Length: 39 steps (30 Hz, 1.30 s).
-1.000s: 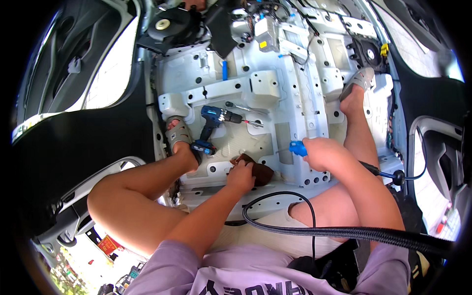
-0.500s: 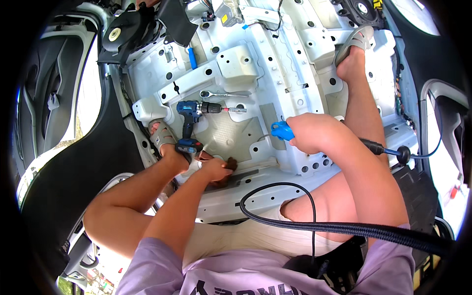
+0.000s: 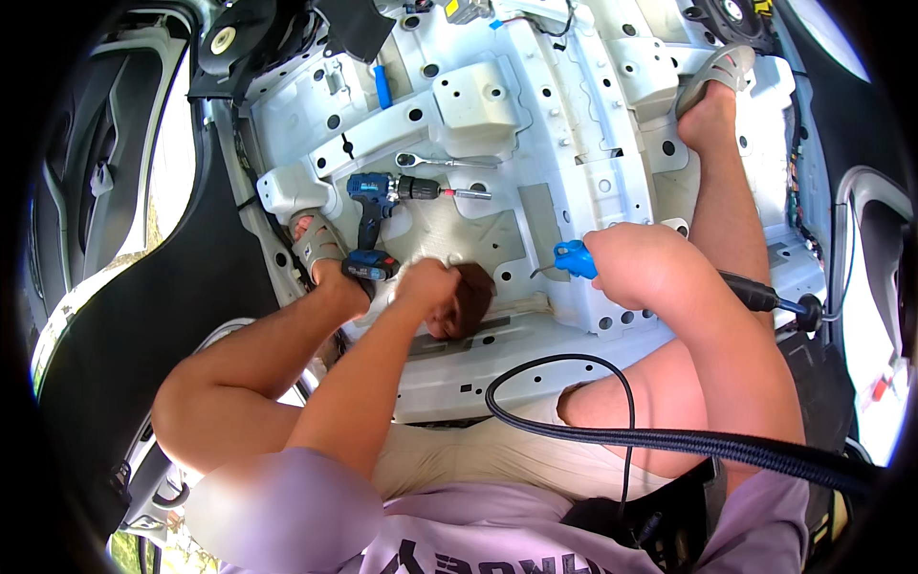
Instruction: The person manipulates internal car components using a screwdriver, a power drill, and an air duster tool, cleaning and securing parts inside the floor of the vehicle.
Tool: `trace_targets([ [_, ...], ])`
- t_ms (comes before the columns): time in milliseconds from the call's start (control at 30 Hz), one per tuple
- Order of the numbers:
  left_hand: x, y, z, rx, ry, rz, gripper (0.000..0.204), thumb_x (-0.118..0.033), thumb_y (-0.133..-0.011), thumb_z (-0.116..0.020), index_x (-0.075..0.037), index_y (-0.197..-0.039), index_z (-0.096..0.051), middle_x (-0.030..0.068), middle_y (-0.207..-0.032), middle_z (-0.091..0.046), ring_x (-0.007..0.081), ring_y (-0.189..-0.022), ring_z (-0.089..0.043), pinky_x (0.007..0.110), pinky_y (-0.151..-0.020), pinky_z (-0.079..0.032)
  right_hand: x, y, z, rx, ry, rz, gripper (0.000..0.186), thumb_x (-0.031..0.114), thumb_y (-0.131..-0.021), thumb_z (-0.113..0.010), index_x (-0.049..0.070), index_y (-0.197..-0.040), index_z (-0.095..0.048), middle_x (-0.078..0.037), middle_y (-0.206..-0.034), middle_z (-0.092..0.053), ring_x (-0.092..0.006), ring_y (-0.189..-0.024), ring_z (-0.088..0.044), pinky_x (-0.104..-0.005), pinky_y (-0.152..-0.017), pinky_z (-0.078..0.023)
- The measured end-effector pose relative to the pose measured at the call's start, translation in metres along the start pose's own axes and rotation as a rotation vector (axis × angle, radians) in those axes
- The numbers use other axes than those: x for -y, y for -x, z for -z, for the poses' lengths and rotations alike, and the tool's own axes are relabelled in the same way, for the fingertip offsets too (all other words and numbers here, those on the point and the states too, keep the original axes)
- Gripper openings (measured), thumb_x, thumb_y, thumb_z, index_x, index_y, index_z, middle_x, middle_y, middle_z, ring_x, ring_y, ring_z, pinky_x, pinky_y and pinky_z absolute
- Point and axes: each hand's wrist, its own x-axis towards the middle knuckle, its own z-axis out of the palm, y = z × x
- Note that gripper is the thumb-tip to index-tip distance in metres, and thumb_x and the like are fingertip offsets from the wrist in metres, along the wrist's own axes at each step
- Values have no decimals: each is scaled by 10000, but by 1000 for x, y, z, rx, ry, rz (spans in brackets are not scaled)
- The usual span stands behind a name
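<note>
My left hand (image 3: 429, 287) is closed on a brown cloth (image 3: 474, 301), pressed low over the bare white metal floor pan (image 3: 469, 371). My right hand (image 3: 639, 266) wraps around a blue air blow gun (image 3: 575, 258) with a thin bent metal nozzle pointing left; my fingers hide most of its body. Beyond my right wrist, a black fitting (image 3: 751, 292) leads to a hose at the right. Just past my left hand lies a blue and black cordless drill (image 3: 375, 206) with a socket bit, its battery close to my left foot.
A ratchet (image 3: 446, 161) lies beyond the drill, and a blue-handled tool (image 3: 382, 86) farther off. A thick black braided cable (image 3: 708, 441) loops across the front. My sandalled feet (image 3: 318, 251) rest on both sides. Raised floor brackets (image 3: 475, 100) and black trim edges surround the space.
My left hand has moved right and slightly farther away with the cloth, which now shows more fully. In the picture, the blow gun sits a little farther right as the view shifts.
</note>
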Motion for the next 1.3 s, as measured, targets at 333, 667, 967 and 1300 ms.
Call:
trace_targets([
  [333, -31, 14, 3, -930, 250, -613, 441, -91, -1005, -610, 4, -1432, -553, 291, -1299, -544, 496, -1270, -560, 521, -1062, -497, -11, 6, 10, -217, -244, 50, 306, 258, -968, -755, 32, -1146, -654, -214, -1076, -750, -431, -1031, -717, -514, -884, -567],
  [667, -36, 18, -124, 8, 897, -181, 212, -32, -1036, -649, 44, -1224, -587, 144, -1037, -749, 206, -832, -772, 336, -682, -656, 4, -2, 9, -69, -131, 19, 282, 250, -956, -777, 31, -1108, -685, -195, -1060, -761, -400, -1023, -738, -512, -852, -580],
  [967, -36, 9, -101, 386, 1176, 25, 220, -217, -1092, -669, -64, -1250, -676, 38, -1080, -760, 137, -922, -733, 311, -849, -620, 14, -19, -5, 31, -46, 56, 237, 192, -953, -757, 44, -1130, -704, -171, -1043, -777, -359, -977, -766, -498, -809, -601],
  [1300, -29, -5, -120, 365, 1358, 3, 226, -135, -1139, -539, -14, -1290, -656, 109, -1199, -720, 221, -1051, -733, 357, -979, -626, 5, -21, -15, -80, -44, 58, 324, 36, -763, -802, 84, -1083, -828, -119, -1051, -821, -319, -953, -798, -447, -775, -640],
])
